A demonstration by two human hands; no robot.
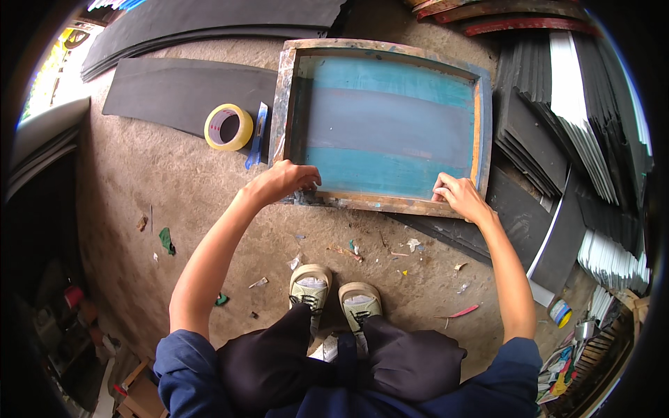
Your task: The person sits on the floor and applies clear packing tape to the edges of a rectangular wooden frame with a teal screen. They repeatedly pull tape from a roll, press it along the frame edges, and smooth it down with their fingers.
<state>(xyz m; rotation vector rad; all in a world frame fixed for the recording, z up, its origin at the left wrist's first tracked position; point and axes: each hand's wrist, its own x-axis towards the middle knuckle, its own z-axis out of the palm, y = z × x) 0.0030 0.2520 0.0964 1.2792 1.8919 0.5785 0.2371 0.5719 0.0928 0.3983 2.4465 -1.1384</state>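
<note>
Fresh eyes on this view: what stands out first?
The large wooden frame with its teal and grey panel, upper centre, the left hand at its near left corner and the right hand toward its near right. Then the yellow tape roll left of it, beside a blue cutter.

No text or number can be read.
</note>
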